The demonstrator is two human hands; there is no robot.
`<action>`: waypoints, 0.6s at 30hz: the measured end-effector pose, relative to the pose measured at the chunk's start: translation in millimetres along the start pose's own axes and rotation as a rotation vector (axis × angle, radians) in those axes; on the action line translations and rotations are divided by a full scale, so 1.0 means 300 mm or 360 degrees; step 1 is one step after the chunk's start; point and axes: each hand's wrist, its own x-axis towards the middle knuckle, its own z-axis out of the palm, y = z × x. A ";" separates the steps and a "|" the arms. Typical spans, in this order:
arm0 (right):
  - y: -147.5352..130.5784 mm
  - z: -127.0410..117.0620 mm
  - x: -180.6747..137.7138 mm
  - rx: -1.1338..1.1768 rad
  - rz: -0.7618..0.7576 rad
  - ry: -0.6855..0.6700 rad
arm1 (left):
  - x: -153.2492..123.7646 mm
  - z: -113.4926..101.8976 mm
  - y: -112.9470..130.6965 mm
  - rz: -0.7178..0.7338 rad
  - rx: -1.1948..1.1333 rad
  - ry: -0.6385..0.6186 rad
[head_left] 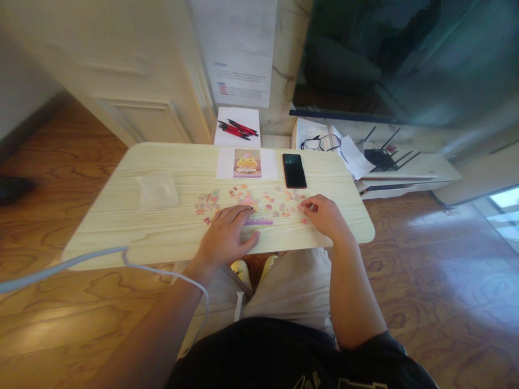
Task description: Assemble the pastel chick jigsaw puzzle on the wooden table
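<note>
My left hand [227, 233] lies palm down on the table with its fingers stretched out. Its fingertips rest beside a pink joined patch of jigsaw [248, 201] and a purple strip [261, 222]. At the right end of the scattered pieces, my right hand [324, 215] pinches a small pinkish puzzle piece [301, 207] close to the tabletop. Loose puzzle pieces [207, 203] form a cluster left of the patch, and several more pieces [287, 209] lie between the hands. Behind them is a sheet with a printed picture [247, 163] of a yellow figure.
A black phone [294, 171] lies at the table's [109, 216] back right, and a clear plastic bag [159, 190] at its left. Red and black pens [238, 129] lie on paper beyond the back edge. A grey cable [162, 272] crosses near my left forearm.
</note>
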 end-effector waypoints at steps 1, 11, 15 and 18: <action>-0.007 0.007 0.000 -0.0002 -0.0005 -0.0005 | 0.000 -0.001 0.001 0.0002 0.0000 0.0001; -0.066 0.080 0.034 -0.0172 -0.0153 -0.0042 | -0.001 0.002 -0.004 0.0026 -0.0030 0.0025; -0.054 0.094 0.052 -0.0096 -0.0191 -0.0092 | -0.001 0.002 -0.004 0.0018 -0.0037 0.0029; -0.045 0.094 0.056 -0.0018 -0.0234 -0.0042 | -0.001 0.002 -0.004 0.0017 -0.0045 0.0031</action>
